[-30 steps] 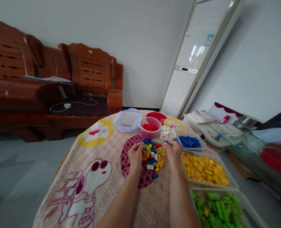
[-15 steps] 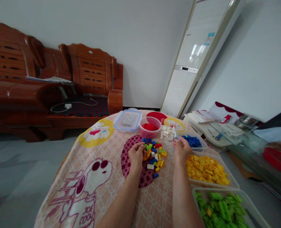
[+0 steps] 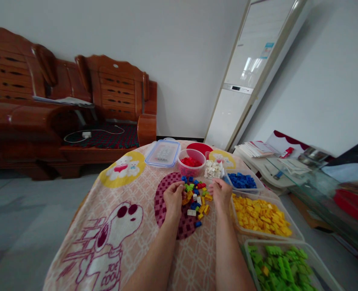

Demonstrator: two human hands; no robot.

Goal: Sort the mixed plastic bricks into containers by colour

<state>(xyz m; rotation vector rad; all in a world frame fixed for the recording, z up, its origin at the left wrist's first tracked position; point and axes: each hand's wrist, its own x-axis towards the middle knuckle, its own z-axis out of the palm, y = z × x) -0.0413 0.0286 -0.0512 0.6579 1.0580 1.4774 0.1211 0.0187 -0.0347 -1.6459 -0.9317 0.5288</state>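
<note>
A loose pile of mixed toy building bricks (image 3: 193, 206) in yellow, white, blue, green and red lies on a dark red patch of the tablecloth. At the pile's left edge is my left hand (image 3: 174, 199), its fingers curled closed beside a yellow brick (image 3: 189, 195); what they hold, if anything, I cannot make out. My right hand (image 3: 222, 194) hovers at the pile's right side, fingers drawn together, their contents hidden. Just beyond it are white bricks (image 3: 212, 169) in a clear container. Close on its right stands a box of blue bricks (image 3: 241, 180).
A round tub of red bricks (image 3: 191, 161) stands behind the pile, with a blue-rimmed clear lid (image 3: 162, 153) to its left. Boxes of yellow bricks (image 3: 262, 215) and green bricks (image 3: 283, 264) line the right edge. A glass table (image 3: 315, 184) stands further right.
My right hand has moved left, from beside the blue-brick box to the right side of the pile. My left hand has stayed at the pile's left edge.
</note>
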